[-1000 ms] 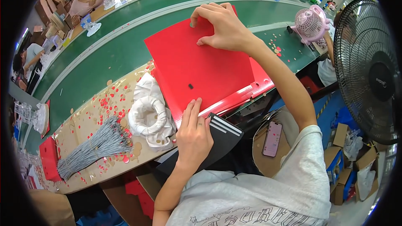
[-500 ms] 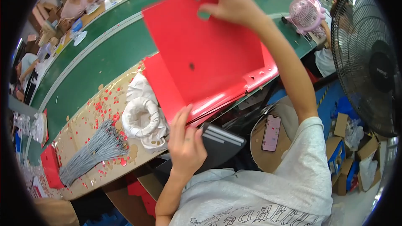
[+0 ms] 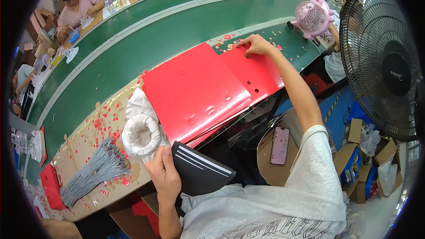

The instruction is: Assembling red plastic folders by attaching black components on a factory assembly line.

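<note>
Right hand (image 3: 253, 45) fingers pressed flat on the far corner of a glossy red card sheet (image 3: 254, 73) with punched holes, beside a thick red stack (image 3: 195, 90), left hand (image 3: 163, 175) fingers loosely curled near the stack, on the tabletop (image 3: 84, 146)

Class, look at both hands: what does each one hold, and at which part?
The right hand presses the far corner of the red sheet. The left hand rests beside the white roll, gripping nothing visibly.

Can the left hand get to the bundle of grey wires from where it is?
Probably yes. The left hand rests at the table's near edge, and the bundle of grey wires lies just to its left on the same surface, with only red paper dots scattered between.
</note>
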